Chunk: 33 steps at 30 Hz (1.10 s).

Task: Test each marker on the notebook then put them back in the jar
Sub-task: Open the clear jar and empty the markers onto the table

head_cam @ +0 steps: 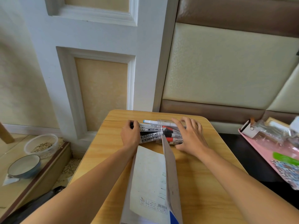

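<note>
A clear plastic jar lies on its side at the far end of the small wooden table. Several whiteboard markers with black and red caps stick out of its mouth to the left; one with a light blue cap lies along the top. My right hand rests over the jar with fingers spread and curved round it. My left hand grips the markers' outer ends. The notebook lies nearer me, its cover standing up along the fold.
A pink tray with plastic wrappers and a white box sits at the right on a dark surface. At the left, below the table, a clear tub of shavings and a blue bowl stand in an enclosure. The wall rises behind the table.
</note>
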### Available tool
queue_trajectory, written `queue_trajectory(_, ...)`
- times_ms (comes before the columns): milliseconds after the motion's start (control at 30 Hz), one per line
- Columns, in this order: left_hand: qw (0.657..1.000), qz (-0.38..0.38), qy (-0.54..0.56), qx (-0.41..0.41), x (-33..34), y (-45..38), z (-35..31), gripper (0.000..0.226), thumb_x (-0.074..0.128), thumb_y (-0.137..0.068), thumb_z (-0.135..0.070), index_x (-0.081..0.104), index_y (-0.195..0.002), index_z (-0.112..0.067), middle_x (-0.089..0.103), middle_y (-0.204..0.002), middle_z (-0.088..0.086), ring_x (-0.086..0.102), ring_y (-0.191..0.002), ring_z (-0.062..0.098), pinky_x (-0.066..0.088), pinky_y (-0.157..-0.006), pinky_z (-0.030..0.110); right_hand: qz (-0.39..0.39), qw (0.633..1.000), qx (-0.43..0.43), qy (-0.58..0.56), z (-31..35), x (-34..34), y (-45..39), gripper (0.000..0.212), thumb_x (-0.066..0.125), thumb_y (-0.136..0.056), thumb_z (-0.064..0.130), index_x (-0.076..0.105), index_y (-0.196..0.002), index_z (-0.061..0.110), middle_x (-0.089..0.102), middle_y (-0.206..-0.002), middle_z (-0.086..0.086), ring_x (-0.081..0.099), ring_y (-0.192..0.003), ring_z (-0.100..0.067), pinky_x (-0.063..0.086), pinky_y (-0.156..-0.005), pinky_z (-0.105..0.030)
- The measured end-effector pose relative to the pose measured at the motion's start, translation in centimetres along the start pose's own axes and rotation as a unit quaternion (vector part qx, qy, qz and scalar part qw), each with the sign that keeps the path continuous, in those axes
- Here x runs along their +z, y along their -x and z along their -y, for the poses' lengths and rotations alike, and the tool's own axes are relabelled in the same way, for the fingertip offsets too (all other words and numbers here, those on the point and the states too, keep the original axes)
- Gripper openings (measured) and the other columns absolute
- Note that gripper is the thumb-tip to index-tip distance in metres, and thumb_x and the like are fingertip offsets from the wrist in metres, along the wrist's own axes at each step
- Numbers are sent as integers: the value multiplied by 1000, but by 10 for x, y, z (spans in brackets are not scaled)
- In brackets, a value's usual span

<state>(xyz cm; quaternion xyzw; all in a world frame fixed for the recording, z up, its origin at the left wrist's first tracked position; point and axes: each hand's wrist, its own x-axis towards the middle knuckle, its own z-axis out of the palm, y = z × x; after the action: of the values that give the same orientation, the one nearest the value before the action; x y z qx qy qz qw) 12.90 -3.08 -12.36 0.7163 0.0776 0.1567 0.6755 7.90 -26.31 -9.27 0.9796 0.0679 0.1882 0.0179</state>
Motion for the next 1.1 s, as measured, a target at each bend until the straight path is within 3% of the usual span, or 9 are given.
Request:
queue_trajectory(100, 999, 26, 26, 15, -1, -1, 2, 14, 51, -99, -26, 65, -102, -26, 69, -98, -1, 68, -94, 19, 61, -76, 40, 0, 1000, -1, -5, 0, 0, -1, 107, 83, -71, 45, 21, -158, 36, 29, -151, -5, 23, -142, -27, 16, -122, -45)
queue_trajectory(233, 994, 89, 68, 14, -7, -1, 4, 21, 60, -95, -29, 67, -110, -41, 69, -105, 0, 71, -97, 20, 63, -79, 45, -14, 1000, -12, 2, -2, 2, 0, 105, 84, -67, 43, 27, -156, 34, 34, -147, -6, 29, -139, -28, 20, -121, -46)
queue_trajectory(433, 988, 146, 54, 10, -20, -10, 4, 42, 63, -92, -16, 67, -128, -37, 73, -103, 1, 73, -94, 19, 61, -86, 42, -25, 999, -28, 9, -2, 4, 3, 107, 84, -65, 38, 26, -154, 35, 34, -146, -6, 29, -137, -27, 19, -121, -46)
queue_trajectory(633, 985, 168, 26, 17, -18, -3, -4, 29, 53, -100, -17, 73, -93, -37, 74, -100, -6, 70, -100, 18, 61, -84, 38, -23, 999, -24, 16, -1, 4, 3, 105, 82, -68, 38, 24, -155, 35, 33, -146, -6, 26, -137, -26, 18, -121, -46)
queue_trajectory(700, 984, 173, 25, 20, -17, -4, -3, 24, 52, -99, -26, 73, -96, -37, 68, -113, 1, 67, -105, 18, 60, -88, 40, -17, 1000, -20, 15, -1, 4, 2, 105, 81, -69, 40, 23, -155, 36, 32, -147, -5, 27, -139, -27, 18, -122, -46)
queue_trajectory(800, 981, 191, 7, 38, -20, -7, 3, 21, 65, -87, -60, 73, -99, -45, 66, -119, 1, 66, -107, 17, 59, -91, 41, -15, 1000, -17, 15, 0, 4, 2, 106, 83, -68, 40, 23, -155, 36, 32, -148, -7, 28, -140, -29, 20, -121, -48)
queue_trajectory(867, 981, 191, 25, 38, -20, -6, 3, 33, 73, -82, -63, 76, -99, -35, 70, -111, 3, 70, -100, 19, 61, -84, 38, -18, 999, -20, 21, 0, 5, 2, 107, 84, -68, 40, 23, -156, 35, 33, -148, -8, 28, -139, -30, 21, -121, -49)
queue_trajectory(967, 979, 189, 82, 4, -20, -7, 2, 37, 83, -80, -44, 76, -93, -10, 73, -102, 13, 73, -93, 30, 63, -76, 40, -26, 999, -22, 26, 2, 6, 2, 110, 87, -66, 39, 24, -156, 34, 35, -147, -9, 28, -137, -30, 23, -120, -50)
queue_trajectory(1100, 981, 165, 98, -29, -19, -8, 4, 22, 74, -90, -29, 65, -89, -9, 71, -99, 16, 73, -90, 34, 63, -75, 51, -23, 999, -20, 28, 2, 6, 2, 110, 86, -67, 39, 22, -157, 35, 34, -148, -9, 25, -138, -29, 21, -120, -49)
